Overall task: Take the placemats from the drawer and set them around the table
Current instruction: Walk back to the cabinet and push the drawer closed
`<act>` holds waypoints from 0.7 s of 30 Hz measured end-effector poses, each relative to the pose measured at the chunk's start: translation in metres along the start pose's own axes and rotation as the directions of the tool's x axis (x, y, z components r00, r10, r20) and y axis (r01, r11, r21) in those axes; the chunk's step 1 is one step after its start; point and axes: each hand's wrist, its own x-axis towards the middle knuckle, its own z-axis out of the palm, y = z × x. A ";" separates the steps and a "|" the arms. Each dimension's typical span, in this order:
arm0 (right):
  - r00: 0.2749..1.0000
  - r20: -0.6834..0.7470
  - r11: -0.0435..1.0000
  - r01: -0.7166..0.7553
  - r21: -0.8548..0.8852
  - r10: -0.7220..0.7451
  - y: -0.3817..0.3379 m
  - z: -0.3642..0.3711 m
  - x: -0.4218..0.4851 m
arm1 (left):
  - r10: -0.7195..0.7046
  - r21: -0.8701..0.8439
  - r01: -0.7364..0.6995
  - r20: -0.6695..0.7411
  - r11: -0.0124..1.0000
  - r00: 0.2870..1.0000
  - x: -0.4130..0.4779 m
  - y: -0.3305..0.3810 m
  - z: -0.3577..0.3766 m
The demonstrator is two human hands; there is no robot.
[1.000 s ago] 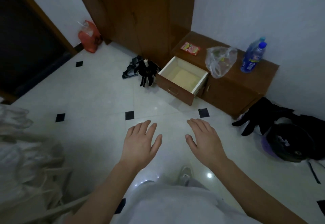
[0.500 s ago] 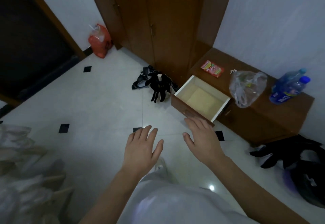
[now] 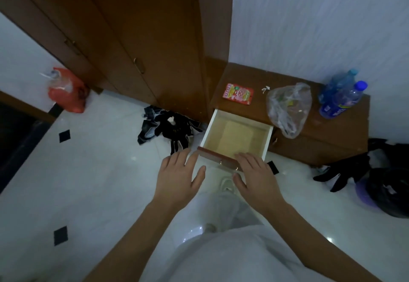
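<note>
At the drawer (image 3: 207, 131): it stands open; a tan sheet, likely the placemats (image 3: 238, 135), lies flat inside.
Left hand (image 3: 179, 175): fingers spread, empty, just left of the drawer front.
Right hand (image 3: 254, 171): fingers straight, empty, over the front edge.
Progress: nothing lifted yet; taking out and laying remain; no desk in view.
Writing: packet (image 3: 238, 93) and bottles (image 3: 338, 102) carry print, unreadable.
</note>
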 end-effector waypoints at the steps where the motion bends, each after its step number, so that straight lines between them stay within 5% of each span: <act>1: 1.000 0.009 1.000 -0.005 0.004 0.005 0.002 0.001 0.017 | 0.000 0.008 0.000 0.013 1.000 1.000 0.015 -0.003 0.002; 11: 1.000 0.011 1.000 -0.004 -0.022 0.004 -0.003 0.014 0.143 | 0.149 0.097 -0.166 0.158 0.981 0.976 0.104 -0.055 0.010; 21: 0.974 -0.089 0.967 -0.217 -0.132 0.206 -0.048 0.057 0.120 | 0.439 -0.015 -0.445 0.194 0.896 0.877 0.146 -0.122 0.030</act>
